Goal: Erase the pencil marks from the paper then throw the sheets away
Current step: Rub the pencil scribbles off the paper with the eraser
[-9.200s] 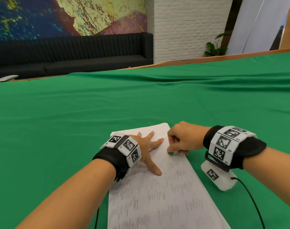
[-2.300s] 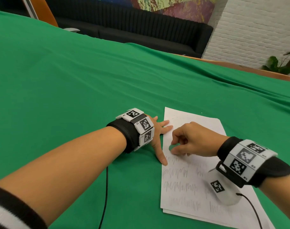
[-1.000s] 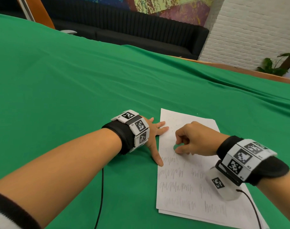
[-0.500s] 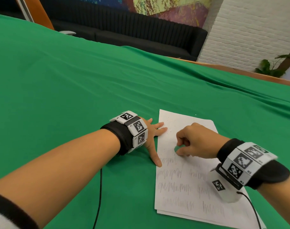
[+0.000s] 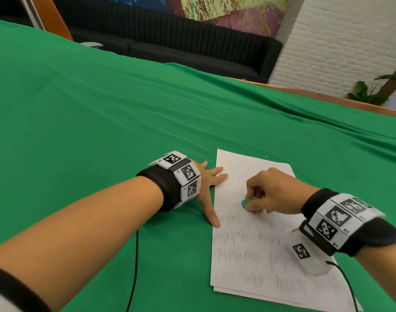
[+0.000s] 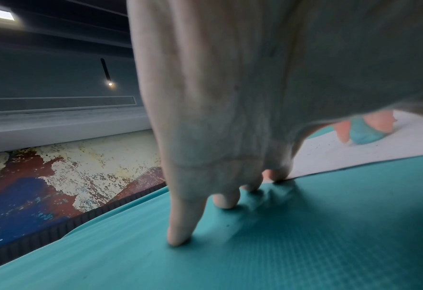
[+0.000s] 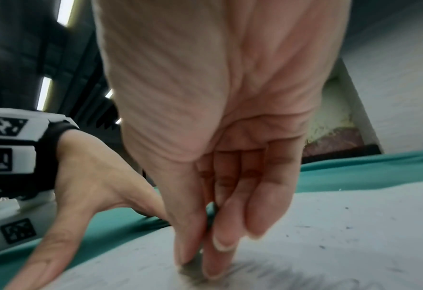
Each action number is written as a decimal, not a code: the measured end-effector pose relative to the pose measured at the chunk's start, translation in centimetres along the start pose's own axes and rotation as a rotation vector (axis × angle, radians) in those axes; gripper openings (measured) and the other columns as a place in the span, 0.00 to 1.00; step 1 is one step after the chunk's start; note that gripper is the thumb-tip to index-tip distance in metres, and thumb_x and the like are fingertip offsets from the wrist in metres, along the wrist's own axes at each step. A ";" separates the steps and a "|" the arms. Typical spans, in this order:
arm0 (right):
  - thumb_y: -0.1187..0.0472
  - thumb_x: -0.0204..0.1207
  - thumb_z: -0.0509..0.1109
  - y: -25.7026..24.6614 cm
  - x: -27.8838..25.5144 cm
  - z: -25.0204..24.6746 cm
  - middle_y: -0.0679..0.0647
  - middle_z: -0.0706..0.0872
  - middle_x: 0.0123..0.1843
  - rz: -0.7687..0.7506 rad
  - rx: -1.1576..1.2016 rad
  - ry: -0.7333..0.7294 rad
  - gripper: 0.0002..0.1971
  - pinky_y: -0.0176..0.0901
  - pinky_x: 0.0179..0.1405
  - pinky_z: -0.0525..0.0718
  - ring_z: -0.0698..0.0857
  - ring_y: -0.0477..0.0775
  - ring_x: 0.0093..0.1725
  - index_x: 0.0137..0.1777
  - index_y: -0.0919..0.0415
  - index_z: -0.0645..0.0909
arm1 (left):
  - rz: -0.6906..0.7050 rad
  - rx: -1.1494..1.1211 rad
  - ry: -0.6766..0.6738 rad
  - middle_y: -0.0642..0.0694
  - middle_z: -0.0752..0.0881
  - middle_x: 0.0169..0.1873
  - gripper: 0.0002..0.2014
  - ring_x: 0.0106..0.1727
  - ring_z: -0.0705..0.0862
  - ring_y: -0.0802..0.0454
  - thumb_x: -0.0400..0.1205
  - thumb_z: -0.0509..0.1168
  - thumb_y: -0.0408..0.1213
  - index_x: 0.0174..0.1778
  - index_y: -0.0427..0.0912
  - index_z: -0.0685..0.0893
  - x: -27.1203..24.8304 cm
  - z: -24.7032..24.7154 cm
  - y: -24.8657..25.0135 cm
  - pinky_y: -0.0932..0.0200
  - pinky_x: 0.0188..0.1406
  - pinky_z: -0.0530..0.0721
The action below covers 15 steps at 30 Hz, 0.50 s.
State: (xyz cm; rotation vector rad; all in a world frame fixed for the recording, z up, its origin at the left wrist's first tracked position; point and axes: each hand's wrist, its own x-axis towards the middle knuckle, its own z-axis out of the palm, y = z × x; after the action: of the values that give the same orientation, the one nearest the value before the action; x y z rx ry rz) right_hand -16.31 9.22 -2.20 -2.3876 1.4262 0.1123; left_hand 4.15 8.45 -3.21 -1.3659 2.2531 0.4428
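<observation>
A small stack of white sheets (image 5: pixel 249 255) lies on the green cloth, its lower rows covered with grey pencil scribbles and its top part rubbed clean. My right hand (image 5: pixel 267 194) pinches a small green eraser (image 5: pixel 246 202) and presses it on the top sheet just above the first scribbled row; the eraser (image 6: pixel 363 134) also shows from the left wrist. My left hand (image 5: pixel 206 188) lies flat and spread at the sheets' left edge, thumb tip and fingertips (image 6: pixel 276 174) touching the paper (image 6: pixel 342 155). In the right wrist view the right hand's fingers (image 7: pixel 220 255) blur over the paper (image 7: pixel 354 235).
The green cloth (image 5: pixel 102 131) covers a wide table with folds toward the far right. Eraser crumbs dot the clean part of the sheet. A black cable (image 5: pixel 134 266) runs below my left arm. A black sofa (image 5: pixel 192 48), a white brick wall and a plant stand beyond the table.
Over nine seconds the cleaned area has grown down the sheet. In the last second my right hand kept rubbing with small strokes at about the same row; the left hand stayed put.
</observation>
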 end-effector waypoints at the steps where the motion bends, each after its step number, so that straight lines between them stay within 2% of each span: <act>1: 0.56 0.72 0.80 -0.1 0.0 0.1 0.50 0.90 0.31 -0.012 0.000 -0.005 0.08 0.31 0.29 0.80 0.86 0.44 0.26 0.38 0.57 0.85 | -0.001 0.000 -0.002 0.61 0.33 0.84 0.62 0.86 0.35 0.46 0.68 0.71 0.71 0.85 0.58 0.33 0.0 0.0 0.0 0.35 0.82 0.47; 4: 0.55 0.72 0.80 -0.3 -0.2 0.3 0.51 0.90 0.33 -0.048 0.064 -0.089 0.08 0.34 0.30 0.83 0.85 0.45 0.26 0.39 0.57 0.85 | -0.004 -0.007 -0.005 0.61 0.32 0.84 0.63 0.86 0.34 0.46 0.67 0.71 0.72 0.85 0.59 0.33 0.0 0.0 0.0 0.35 0.82 0.47; 6: 0.53 0.72 0.80 0.4 0.0 0.1 0.51 0.90 0.36 -0.017 0.009 -0.038 0.09 0.34 0.30 0.83 0.84 0.43 0.26 0.38 0.54 0.84 | -0.004 -0.006 -0.004 0.61 0.32 0.84 0.63 0.86 0.34 0.46 0.67 0.71 0.72 0.85 0.59 0.33 0.1 0.0 0.0 0.35 0.82 0.47; 8: 0.52 0.73 0.79 0.5 0.1 0.1 0.50 0.89 0.34 -0.007 -0.082 0.037 0.09 0.35 0.30 0.81 0.83 0.43 0.27 0.37 0.53 0.82 | -0.003 -0.004 -0.004 0.61 0.33 0.84 0.63 0.86 0.34 0.46 0.67 0.71 0.72 0.85 0.59 0.33 0.1 0.0 -0.1 0.34 0.82 0.47; 10: 0.54 0.73 0.79 0.3 -0.1 0.2 0.51 0.89 0.33 -0.031 -0.029 -0.011 0.10 0.40 0.32 0.84 0.85 0.45 0.28 0.36 0.54 0.82 | -0.004 -0.002 -0.003 0.61 0.33 0.84 0.63 0.86 0.35 0.47 0.67 0.71 0.72 0.85 0.59 0.33 0.1 0.0 -0.1 0.35 0.82 0.47; 12: 0.53 0.73 0.79 0.2 -0.4 0.2 0.52 0.90 0.35 -0.034 0.016 -0.082 0.10 0.40 0.31 0.86 0.85 0.46 0.27 0.35 0.52 0.81 | -0.004 0.002 -0.002 0.61 0.33 0.84 0.63 0.86 0.35 0.47 0.67 0.71 0.72 0.85 0.59 0.33 0.1 0.0 -0.1 0.35 0.82 0.47; 15: 0.52 0.73 0.77 1.0 0.1 -0.5 0.48 0.87 0.35 0.030 -0.146 0.009 0.11 0.42 0.35 0.85 0.85 0.49 0.33 0.35 0.50 0.79 | -0.006 -0.002 -0.003 0.61 0.33 0.84 0.63 0.86 0.34 0.46 0.67 0.72 0.72 0.85 0.59 0.33 0.2 0.1 -0.1 0.34 0.82 0.47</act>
State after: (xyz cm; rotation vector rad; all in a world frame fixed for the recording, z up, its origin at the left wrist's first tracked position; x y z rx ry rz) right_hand -17.17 8.57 -2.02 -2.4860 1.5055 0.2204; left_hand 4.13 8.29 -3.39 -1.3718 2.2457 0.4452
